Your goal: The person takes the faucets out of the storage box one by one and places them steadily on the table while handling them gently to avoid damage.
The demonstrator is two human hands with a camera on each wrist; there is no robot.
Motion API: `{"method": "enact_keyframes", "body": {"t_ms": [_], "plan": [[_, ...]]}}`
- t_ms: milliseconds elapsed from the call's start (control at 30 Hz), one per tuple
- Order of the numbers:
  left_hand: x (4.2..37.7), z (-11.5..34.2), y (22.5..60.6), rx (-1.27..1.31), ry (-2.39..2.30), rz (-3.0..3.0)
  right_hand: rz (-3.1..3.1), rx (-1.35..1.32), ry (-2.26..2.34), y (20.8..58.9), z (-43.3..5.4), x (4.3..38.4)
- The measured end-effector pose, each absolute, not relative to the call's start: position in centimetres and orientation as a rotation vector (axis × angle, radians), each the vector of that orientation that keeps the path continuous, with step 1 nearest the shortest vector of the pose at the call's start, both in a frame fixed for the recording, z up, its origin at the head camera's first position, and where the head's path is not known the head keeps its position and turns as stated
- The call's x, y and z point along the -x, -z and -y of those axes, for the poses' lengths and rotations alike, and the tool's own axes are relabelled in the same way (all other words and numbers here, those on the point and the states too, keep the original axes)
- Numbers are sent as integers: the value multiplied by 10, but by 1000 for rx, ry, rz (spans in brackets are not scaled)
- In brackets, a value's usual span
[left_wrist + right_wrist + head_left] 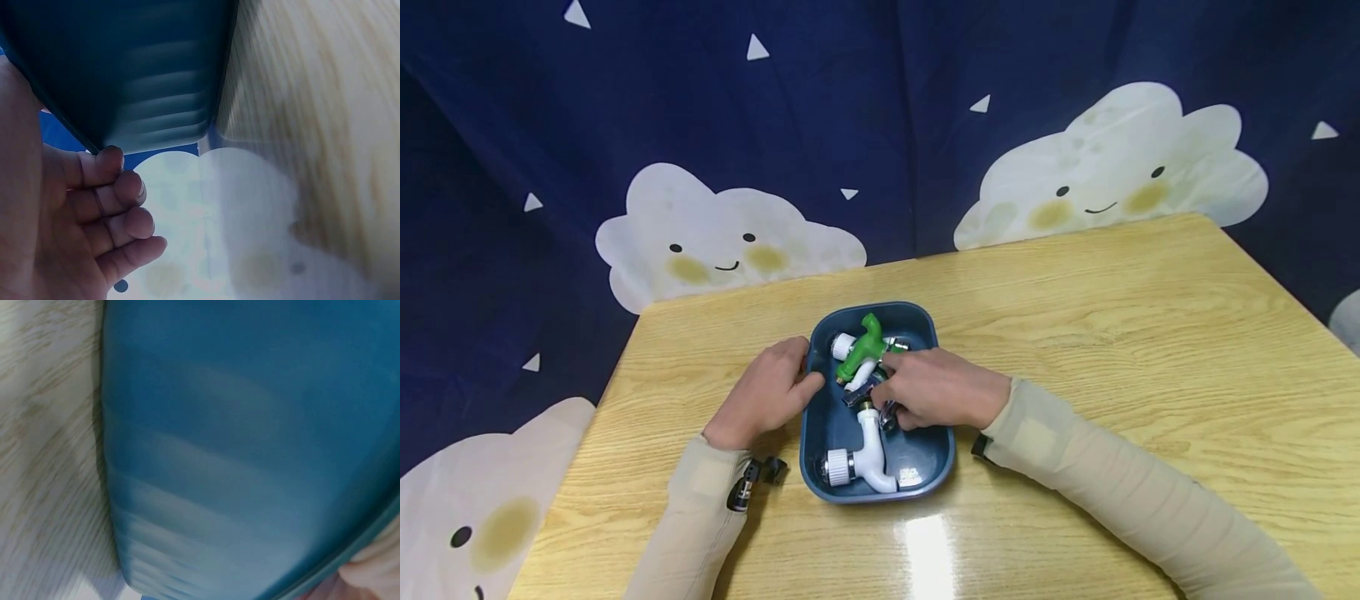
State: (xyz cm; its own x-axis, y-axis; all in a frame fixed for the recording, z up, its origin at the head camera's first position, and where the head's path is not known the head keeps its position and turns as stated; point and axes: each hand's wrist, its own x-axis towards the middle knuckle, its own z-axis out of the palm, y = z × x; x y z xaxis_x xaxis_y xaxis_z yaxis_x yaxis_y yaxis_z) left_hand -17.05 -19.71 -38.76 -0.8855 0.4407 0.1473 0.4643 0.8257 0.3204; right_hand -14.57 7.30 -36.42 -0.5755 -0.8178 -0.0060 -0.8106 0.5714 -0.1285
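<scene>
A dark blue plastic tub (814, 433) stands on the table with several taps in it. My left hand (767, 392) holds its left rim, the thumb over the edge and the other fingers outside, loosely bent in the left wrist view. Inside the tub, my right hand (936, 387) grips a shiny metal tap (887, 417), mostly hidden under the curled fingers. A green tap (867, 348) lies at the far end, over another tap with a white knob (842, 345). Nearest me lies a white tap (871, 457) with a ribbed white knob. In the right wrist view the tub's outer wall (219, 456) covers most of the hand.
The tub rests on a wood-grain table (1112, 350). Behind the table hangs a dark blue curtain (880, 125) printed with white clouds and small triangles.
</scene>
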Motion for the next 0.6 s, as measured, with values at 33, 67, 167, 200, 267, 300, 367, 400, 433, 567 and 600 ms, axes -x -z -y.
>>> {"method": "enact_keyframes", "body": {"t_ms": [33,67,167,200,267,300,367,400,433,567,600], "plan": [[171,197,388,726,542,2939,-2725,1410,169,364,-73,146],[170,197,388,725,542,2942,-2722,1407,166,364,-73,145],[170,197,388,722,549,2941,-2719,1399,154,365,-72,145],[170,197,388,723,552,2940,-2720,1396,148,365,-72,145],[170,197,388,727,555,2939,-2723,1392,140,365,-72,145],[169,197,388,727,556,2939,-2726,1393,135,366,-72,145],[169,197,388,728,555,2940,-2729,1395,129,366,-72,145],[169,197,388,726,552,2941,-2729,1398,126,366,-72,144],[169,197,389,725,550,2940,-2727,1401,124,365,-72,144],[170,197,389,722,541,2936,-2710,1407,123,364,-73,144],[170,197,389,722,542,2935,-2707,1406,124,363,-73,144]]}}
